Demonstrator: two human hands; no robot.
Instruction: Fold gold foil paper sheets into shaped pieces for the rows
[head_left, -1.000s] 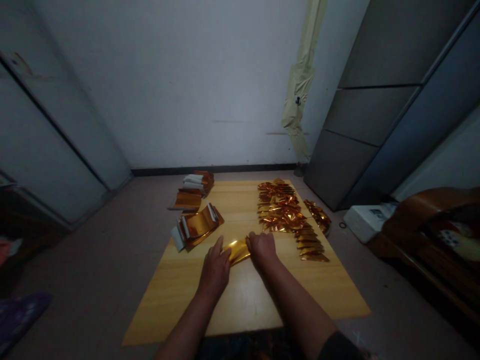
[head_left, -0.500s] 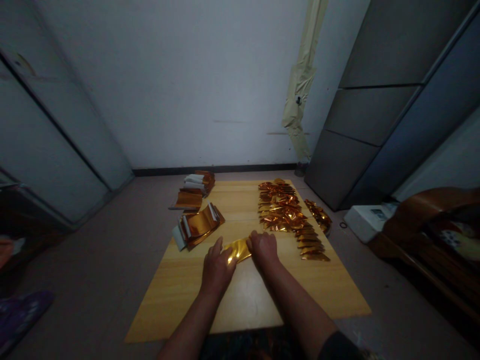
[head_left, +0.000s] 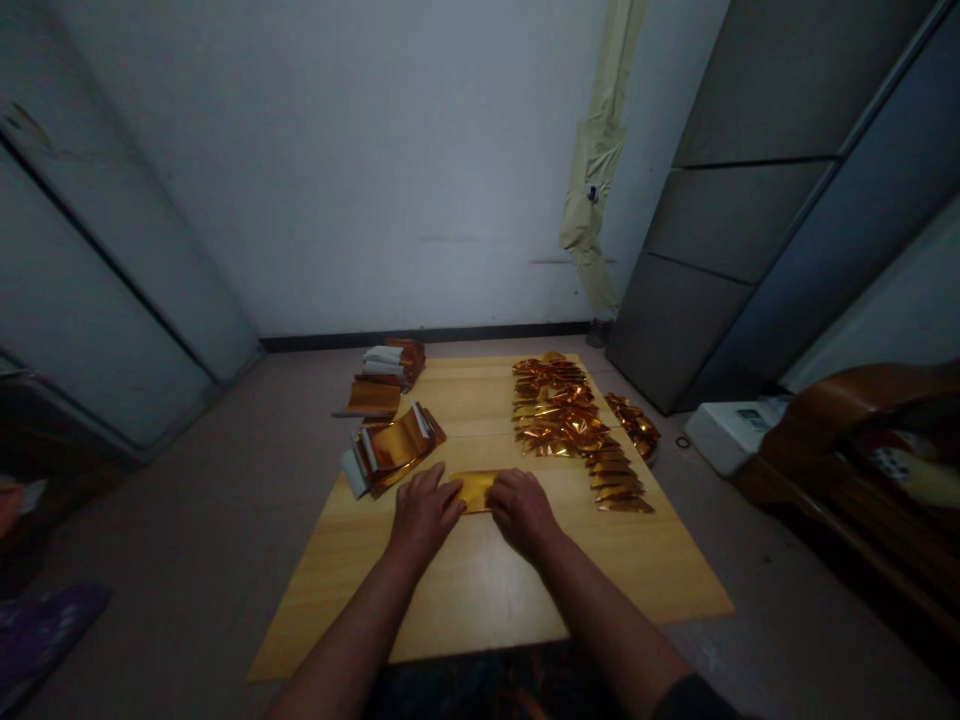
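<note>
A small sheet of gold foil paper (head_left: 475, 489) lies flat on the wooden board (head_left: 480, 580), between my two hands. My left hand (head_left: 424, 512) presses down on its left end with the fingers laid flat. On the right end rests my right hand (head_left: 520, 507), fingers curled down onto the paper. A stack of unfolded gold sheets (head_left: 391, 449) lies just left of my left hand. Several folded gold pieces (head_left: 574, 425) lie in rows to the right of my right hand.
More gold and white paper stacks (head_left: 386, 376) sit at the board's far left corner. A grey cabinet (head_left: 757, 220) stands at the right and a white box (head_left: 729, 433) lies on the floor beside it. A dark wooden piece of furniture (head_left: 870, 450) is at the far right.
The gold sheet, tilted and partly raised a second ago, now lies flat on the board. Both hands have come down on its ends, and the view has shifted slightly.
</note>
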